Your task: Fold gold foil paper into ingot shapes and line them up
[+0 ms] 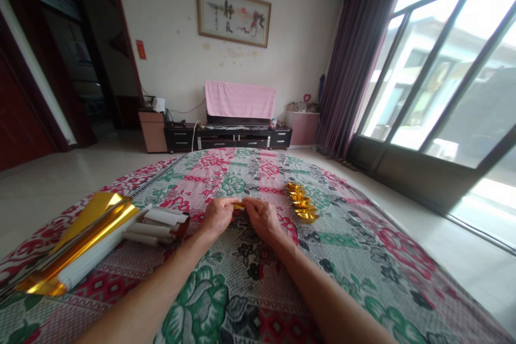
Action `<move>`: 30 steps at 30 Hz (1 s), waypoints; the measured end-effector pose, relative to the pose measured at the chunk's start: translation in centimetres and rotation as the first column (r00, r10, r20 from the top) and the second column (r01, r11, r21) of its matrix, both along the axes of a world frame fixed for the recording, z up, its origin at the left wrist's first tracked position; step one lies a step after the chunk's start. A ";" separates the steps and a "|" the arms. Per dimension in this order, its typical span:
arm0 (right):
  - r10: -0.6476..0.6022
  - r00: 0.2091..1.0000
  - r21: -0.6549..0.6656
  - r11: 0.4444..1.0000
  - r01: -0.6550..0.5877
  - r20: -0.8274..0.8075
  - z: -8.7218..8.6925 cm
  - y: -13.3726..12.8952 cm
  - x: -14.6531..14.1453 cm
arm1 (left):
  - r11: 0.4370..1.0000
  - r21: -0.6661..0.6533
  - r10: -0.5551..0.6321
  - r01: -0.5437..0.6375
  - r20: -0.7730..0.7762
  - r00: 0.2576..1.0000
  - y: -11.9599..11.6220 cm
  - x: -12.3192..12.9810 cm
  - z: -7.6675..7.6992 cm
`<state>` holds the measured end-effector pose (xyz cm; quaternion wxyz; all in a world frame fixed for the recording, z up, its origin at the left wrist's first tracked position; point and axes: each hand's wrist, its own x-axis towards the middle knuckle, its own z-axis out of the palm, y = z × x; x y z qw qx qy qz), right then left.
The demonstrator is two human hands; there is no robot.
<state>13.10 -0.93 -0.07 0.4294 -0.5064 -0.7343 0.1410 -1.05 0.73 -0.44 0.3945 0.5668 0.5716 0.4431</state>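
Note:
My left hand (219,216) and my right hand (262,217) meet above the middle of the flowered tablecloth (205,301). Between their pinched fingertips shows a small piece of gold foil (239,206), mostly hidden by the fingers. To the right of my right hand, several folded gold foil pieces (302,204) lie in a row on the cloth. Left of my left hand are white paper rolls (155,226). Farther left lie a roll of gold foil (92,239) and a flat gold sheet (86,215).
Beyond the round table stands a low black cabinet (242,137) with a pink cloth (241,99) over a screen. A framed picture (234,13) hangs on the wall. Purple curtains (346,59) and large windows are at the right, a dark doorway at the left.

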 end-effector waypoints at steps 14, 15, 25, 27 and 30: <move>0.001 1.000 -0.022 1.000 -0.001 0.012 0.3 -0.3 0.0 | 0.996 0.076 0.046 -0.035 -0.149 0.988 0.4 -0.2 -0.9; -0.002 1.000 -0.024 1.000 0.002 0.009 0.3 -0.3 0.0 | 0.996 0.086 0.050 -0.036 -0.161 0.986 0.4 -0.2 -0.9; -0.002 1.000 -0.032 0.999 0.003 0.007 0.2 -0.2 0.0 | 0.992 0.126 0.050 -0.026 -0.191 0.980 0.6 -0.3 -1.3; 0.010 1.000 -0.029 1.000 -0.010 -0.001 0.2 -0.2 -0.1 | 0.991 0.130 0.051 -0.025 -0.203 0.978 0.7 -0.4 -1.4; 0.017 1.000 -0.025 1.000 -0.017 0.002 0.1 -0.2 -0.1 | 0.989 0.147 0.066 -0.033 -0.224 0.972 0.5 -0.3 -1.1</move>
